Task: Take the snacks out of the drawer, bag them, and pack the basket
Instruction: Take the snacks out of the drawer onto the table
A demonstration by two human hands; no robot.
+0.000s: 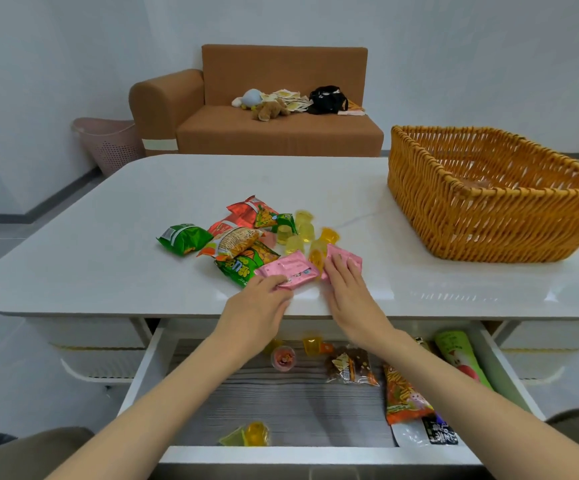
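pink flat glossy snack packet (293, 270), near edge held by left hand (258, 306)

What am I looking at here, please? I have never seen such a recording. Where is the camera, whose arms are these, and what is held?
There is no machine: a person works with bare hands, and the single camera sits on their head, looking down. On the white table lie snack packets, yellow jelly cups and a wicker basket. The left hand pinches one pink packet; the right hand rests flat on a second pink packet. Below, the open drawer holds more snacks.
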